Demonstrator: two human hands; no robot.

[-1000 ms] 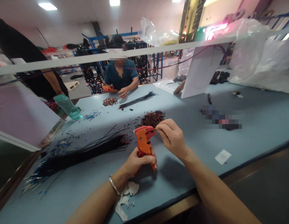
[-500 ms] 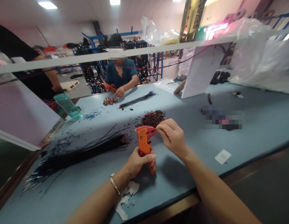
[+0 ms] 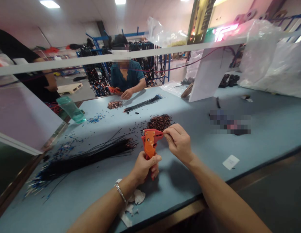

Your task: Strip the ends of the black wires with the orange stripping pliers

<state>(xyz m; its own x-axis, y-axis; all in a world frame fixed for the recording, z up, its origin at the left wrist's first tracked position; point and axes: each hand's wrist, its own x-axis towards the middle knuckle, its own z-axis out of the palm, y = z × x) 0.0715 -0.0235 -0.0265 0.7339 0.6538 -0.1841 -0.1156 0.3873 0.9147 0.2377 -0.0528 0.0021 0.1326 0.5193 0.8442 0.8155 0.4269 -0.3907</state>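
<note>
My left hand is wrapped round the handles of an orange and red wire stripper, which stands upright with its jaws pointing right. At the tip of those jaws, my right hand is closed in a pinch; whatever is between its fingers is too small to make out. Just behind the tool lies a heap of small dark and copper-coloured pieces. To the left, a long bundle of black wires rests on the blue table, its far-left ends blue and silvery.
Across the table a co-worker sits by a thinner wire bundle and a small copper-coloured heap. A green bottle leans at the left. White paper scraps lie near my left wrist, a white label at the right.
The wire stripper's handles have come closer together in my left hand, and its head has tilted slightly right and up. My right hand stays almost in place at the jaws.
</note>
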